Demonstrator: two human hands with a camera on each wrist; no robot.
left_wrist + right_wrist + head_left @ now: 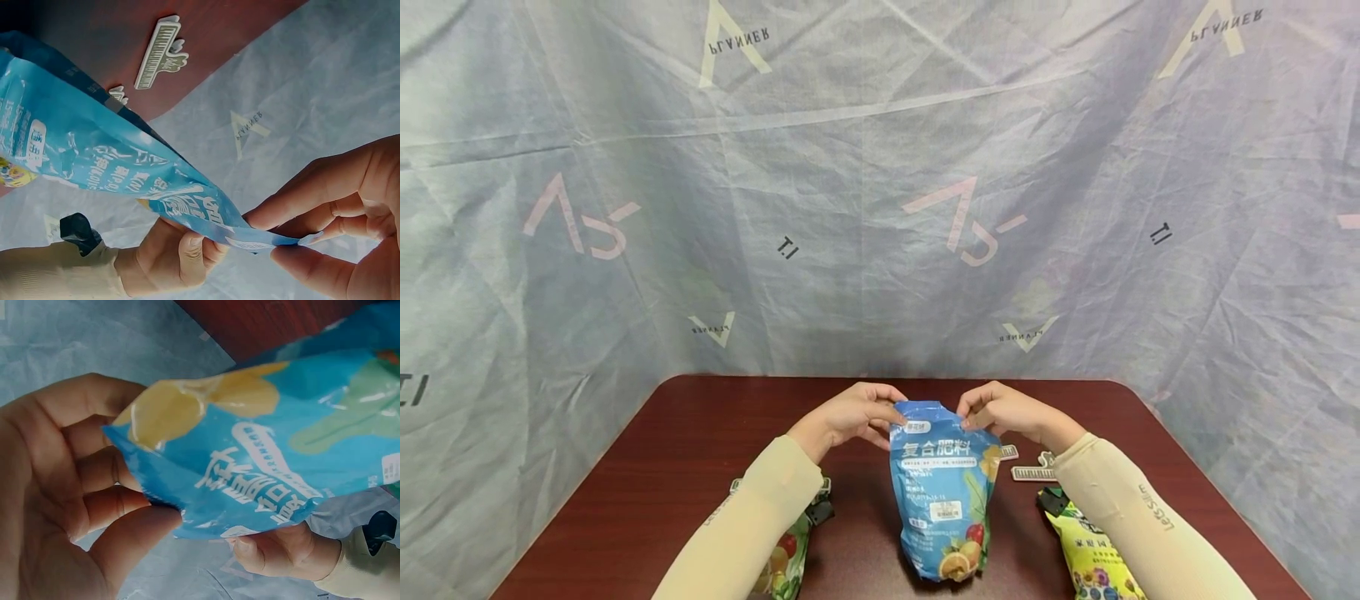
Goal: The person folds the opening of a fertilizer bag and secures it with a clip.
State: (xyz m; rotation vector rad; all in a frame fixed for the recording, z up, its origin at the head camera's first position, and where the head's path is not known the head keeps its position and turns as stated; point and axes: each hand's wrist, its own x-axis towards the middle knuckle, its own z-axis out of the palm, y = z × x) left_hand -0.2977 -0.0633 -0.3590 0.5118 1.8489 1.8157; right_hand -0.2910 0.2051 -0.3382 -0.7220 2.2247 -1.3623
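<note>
A blue fertilizer bag (942, 500) with fruit printed near its bottom hangs upright over the table, in front of me. At its top left corner my left hand (859, 414) pinches the edge. My right hand (1000, 410) pinches the top right part. In the left wrist view, thumb and fingers of the left hand (337, 219) hold the narrow top edge of the bag (94, 137). The right wrist view has the right hand (81, 481) with its thumb on the near face of the bag (250, 456) and fingers behind it.
A yellow bag (1097, 554) lies at the right, partly under the right forearm. Another bag with printed vegetables (786, 558) is half hidden by the left sleeve. Pale bag clips (1034, 474) lie on the dark red table (625, 475). Behind it hangs a grey cloth (850, 183).
</note>
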